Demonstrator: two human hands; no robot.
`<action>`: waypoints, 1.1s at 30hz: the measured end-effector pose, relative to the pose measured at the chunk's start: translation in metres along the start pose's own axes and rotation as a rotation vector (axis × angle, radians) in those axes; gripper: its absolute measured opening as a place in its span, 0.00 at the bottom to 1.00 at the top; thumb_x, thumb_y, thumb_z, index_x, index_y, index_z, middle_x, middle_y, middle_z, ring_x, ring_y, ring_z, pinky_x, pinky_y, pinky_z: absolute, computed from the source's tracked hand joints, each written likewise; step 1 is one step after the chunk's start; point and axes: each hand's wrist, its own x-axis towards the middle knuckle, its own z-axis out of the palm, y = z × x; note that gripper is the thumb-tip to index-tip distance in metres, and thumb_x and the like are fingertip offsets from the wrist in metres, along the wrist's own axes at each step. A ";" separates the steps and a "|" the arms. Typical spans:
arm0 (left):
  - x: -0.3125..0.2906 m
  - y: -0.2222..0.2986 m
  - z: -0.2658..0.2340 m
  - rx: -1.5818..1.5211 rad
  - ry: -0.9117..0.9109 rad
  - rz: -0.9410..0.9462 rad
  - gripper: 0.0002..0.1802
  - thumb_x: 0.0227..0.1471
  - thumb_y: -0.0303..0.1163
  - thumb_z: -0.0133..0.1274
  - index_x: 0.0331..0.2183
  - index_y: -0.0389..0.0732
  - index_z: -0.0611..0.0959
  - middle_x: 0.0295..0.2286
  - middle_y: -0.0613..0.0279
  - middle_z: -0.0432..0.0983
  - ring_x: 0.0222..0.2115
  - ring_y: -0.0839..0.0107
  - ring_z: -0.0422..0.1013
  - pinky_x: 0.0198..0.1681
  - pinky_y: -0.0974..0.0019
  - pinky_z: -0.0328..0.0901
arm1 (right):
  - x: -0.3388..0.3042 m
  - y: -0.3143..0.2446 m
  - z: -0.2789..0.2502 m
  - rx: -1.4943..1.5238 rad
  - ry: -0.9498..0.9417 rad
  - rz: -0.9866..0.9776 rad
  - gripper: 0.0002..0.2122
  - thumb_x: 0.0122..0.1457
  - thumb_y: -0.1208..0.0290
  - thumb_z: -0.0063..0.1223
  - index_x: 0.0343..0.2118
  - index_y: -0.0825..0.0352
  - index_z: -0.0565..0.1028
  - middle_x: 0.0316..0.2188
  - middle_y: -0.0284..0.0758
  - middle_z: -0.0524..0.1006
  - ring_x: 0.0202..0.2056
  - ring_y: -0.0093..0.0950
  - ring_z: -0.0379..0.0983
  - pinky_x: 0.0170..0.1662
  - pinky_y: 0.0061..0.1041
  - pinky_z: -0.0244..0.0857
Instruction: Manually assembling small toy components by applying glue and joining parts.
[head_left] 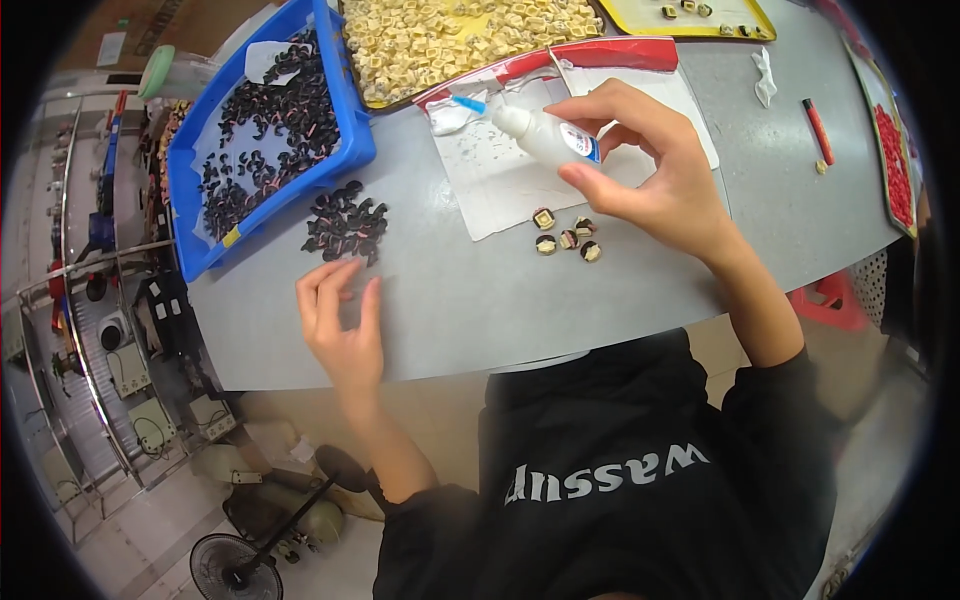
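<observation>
My right hand (655, 160) grips a small white glue bottle (550, 137) between thumb and fingers, above a white sheet (490, 195). The bottle lies tilted, its blue tip (468, 104) pointing left. My left hand (343, 325) rests over the grey table's near left part, thumb and fingers apart, with nothing seen in it. Just beyond its fingertips lies a loose pile of small black curved pieces (347, 222). Several small assembled pieces, black with cream tops (569, 239), sit on the table below the bottle, between my two hands.
A blue bin (362, 140) with more black pieces stands at the left. Behind the sheet is a tray of cream pieces (470, 45); a yellow tray (690, 30) lies far right. A red marker (818, 131), crumpled tissue (764, 78) and tray of red pieces (892, 165) are rightward.
</observation>
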 end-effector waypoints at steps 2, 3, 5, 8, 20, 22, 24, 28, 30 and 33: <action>0.001 -0.001 0.003 0.018 0.052 -0.028 0.09 0.40 0.23 0.55 0.30 0.36 0.78 0.29 0.59 0.70 0.29 0.69 0.67 0.30 0.70 0.63 | 0.000 -0.002 0.000 0.137 -0.029 0.118 0.15 0.46 0.76 0.53 0.39 0.71 0.71 0.32 0.34 0.71 0.35 0.22 0.66 0.34 0.17 0.63; 0.002 -0.002 0.005 0.019 0.023 -0.047 0.09 0.40 0.23 0.56 0.30 0.36 0.78 0.29 0.59 0.70 0.29 0.69 0.67 0.30 0.70 0.63 | 0.000 -0.002 -0.001 0.135 -0.029 0.113 0.15 0.46 0.76 0.53 0.39 0.71 0.71 0.32 0.34 0.71 0.35 0.22 0.66 0.34 0.17 0.63; 0.003 -0.003 0.010 0.017 -0.003 -0.062 0.09 0.40 0.23 0.56 0.30 0.36 0.77 0.29 0.58 0.70 0.29 0.69 0.68 0.30 0.70 0.63 | -0.001 0.000 0.000 0.348 -0.035 0.244 0.14 0.49 0.75 0.50 0.40 0.74 0.70 0.35 0.35 0.69 0.37 0.22 0.66 0.38 0.18 0.63; 0.004 -0.003 0.016 -0.001 0.020 -0.035 0.08 0.40 0.22 0.55 0.28 0.34 0.77 0.26 0.60 0.70 0.26 0.72 0.66 0.29 0.72 0.61 | -0.002 0.001 -0.002 0.439 -0.076 0.307 0.15 0.50 0.74 0.49 0.40 0.75 0.69 0.37 0.36 0.69 0.38 0.24 0.66 0.41 0.21 0.62; -0.002 0.006 0.019 -0.201 -0.004 -0.052 0.08 0.40 0.18 0.54 0.29 0.33 0.77 0.28 0.58 0.70 0.29 0.71 0.69 0.31 0.71 0.66 | 0.000 0.000 -0.006 0.585 -0.045 0.371 0.19 0.50 0.63 0.48 0.42 0.71 0.69 0.37 0.35 0.70 0.40 0.24 0.65 0.45 0.23 0.57; -0.003 0.015 0.021 -0.489 0.018 -0.181 0.08 0.41 0.16 0.52 0.29 0.31 0.75 0.30 0.59 0.67 0.31 0.72 0.68 0.33 0.70 0.68 | 0.000 0.001 -0.007 0.600 -0.057 0.372 0.19 0.51 0.62 0.47 0.42 0.71 0.69 0.37 0.35 0.70 0.40 0.24 0.65 0.44 0.23 0.58; -0.001 0.016 0.023 -0.566 0.008 -0.178 0.07 0.42 0.16 0.51 0.29 0.31 0.75 0.30 0.59 0.65 0.32 0.72 0.67 0.33 0.70 0.69 | 0.000 0.002 -0.007 0.617 -0.072 0.373 0.20 0.51 0.61 0.46 0.42 0.71 0.68 0.37 0.36 0.70 0.40 0.24 0.65 0.43 0.23 0.59; 0.008 0.023 0.024 -0.787 -0.005 -0.262 0.05 0.42 0.15 0.50 0.27 0.31 0.74 0.29 0.60 0.64 0.31 0.73 0.66 0.31 0.72 0.68 | 0.003 0.000 -0.007 0.804 -0.030 0.433 0.23 0.53 0.57 0.42 0.45 0.73 0.64 0.38 0.39 0.69 0.39 0.25 0.67 0.40 0.22 0.61; 0.014 0.025 0.028 -0.803 -0.044 -0.239 0.05 0.42 0.15 0.51 0.27 0.31 0.74 0.29 0.61 0.64 0.30 0.73 0.65 0.30 0.73 0.67 | 0.005 -0.001 -0.007 0.911 -0.027 0.452 0.24 0.54 0.56 0.41 0.47 0.74 0.62 0.38 0.41 0.69 0.39 0.26 0.67 0.40 0.22 0.62; 0.025 0.031 0.038 -0.880 -0.140 -0.178 0.06 0.42 0.15 0.51 0.27 0.32 0.74 0.30 0.61 0.64 0.30 0.75 0.65 0.27 0.74 0.65 | 0.004 0.001 -0.007 1.024 0.014 0.485 0.25 0.56 0.57 0.39 0.48 0.75 0.60 0.39 0.42 0.69 0.39 0.26 0.68 0.40 0.21 0.64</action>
